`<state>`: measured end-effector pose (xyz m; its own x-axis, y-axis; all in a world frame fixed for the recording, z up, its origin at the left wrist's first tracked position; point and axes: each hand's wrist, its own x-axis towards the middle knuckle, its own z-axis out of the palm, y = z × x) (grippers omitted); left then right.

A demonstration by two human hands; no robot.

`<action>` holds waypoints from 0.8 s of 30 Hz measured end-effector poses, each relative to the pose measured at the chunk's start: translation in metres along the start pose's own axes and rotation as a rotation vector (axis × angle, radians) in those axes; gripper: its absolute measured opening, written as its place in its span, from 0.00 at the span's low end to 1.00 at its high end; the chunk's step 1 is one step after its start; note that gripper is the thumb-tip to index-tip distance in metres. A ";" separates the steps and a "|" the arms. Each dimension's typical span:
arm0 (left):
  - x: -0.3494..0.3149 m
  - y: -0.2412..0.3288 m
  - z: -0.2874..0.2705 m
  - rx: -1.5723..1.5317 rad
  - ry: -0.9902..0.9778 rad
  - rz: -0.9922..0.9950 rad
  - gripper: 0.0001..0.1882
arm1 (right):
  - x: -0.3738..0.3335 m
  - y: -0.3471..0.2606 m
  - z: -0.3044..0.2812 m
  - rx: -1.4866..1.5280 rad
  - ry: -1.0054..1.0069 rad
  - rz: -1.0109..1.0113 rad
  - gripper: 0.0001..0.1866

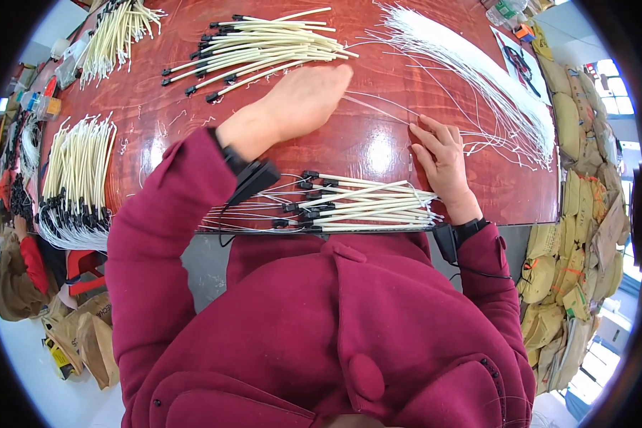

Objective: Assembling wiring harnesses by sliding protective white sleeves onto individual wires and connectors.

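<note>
My left hand (307, 98) is over the middle of the table, curled closed, its fingertips hidden and slightly blurred. Two thin white wires (378, 107) stretch from it to my right hand (441, 155), where thumb and fingers pinch them. Just beyond my left hand lies a pile of cream-coloured tubes with black ends (264, 44). A second pile of such tubes (364, 203), with white wires trailing left, rests at the near table edge below my hands. To the far right spreads a large bundle of loose white wires (478, 71).
The red-brown table (171, 150) carries more tube bundles at the left (78, 157) and far left (118, 36). A sheet with a dark tool (519, 64) lies far right. Stacked sacks (563, 207) stand right of the table. A red stool (84, 271) is at the left.
</note>
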<state>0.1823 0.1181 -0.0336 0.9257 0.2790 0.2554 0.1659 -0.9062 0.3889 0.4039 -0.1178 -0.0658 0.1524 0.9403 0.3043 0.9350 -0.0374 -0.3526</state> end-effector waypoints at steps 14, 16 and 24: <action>-0.126 -0.025 -0.039 -0.203 -0.040 -0.651 0.09 | 0.008 -0.022 0.002 0.044 0.007 -0.031 0.15; -0.124 -0.027 -0.045 -0.127 -0.051 -0.638 0.09 | 0.009 -0.025 0.002 0.048 -0.003 -0.033 0.16; -0.083 -0.098 -0.055 0.383 0.338 -0.327 0.08 | 0.012 -0.038 0.003 0.072 -0.011 -0.040 0.16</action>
<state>0.0708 0.2017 -0.0441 0.6573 0.5910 0.4676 0.5924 -0.7887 0.1641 0.3696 -0.1038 -0.0515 0.1119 0.9442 0.3099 0.9146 0.0241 -0.4037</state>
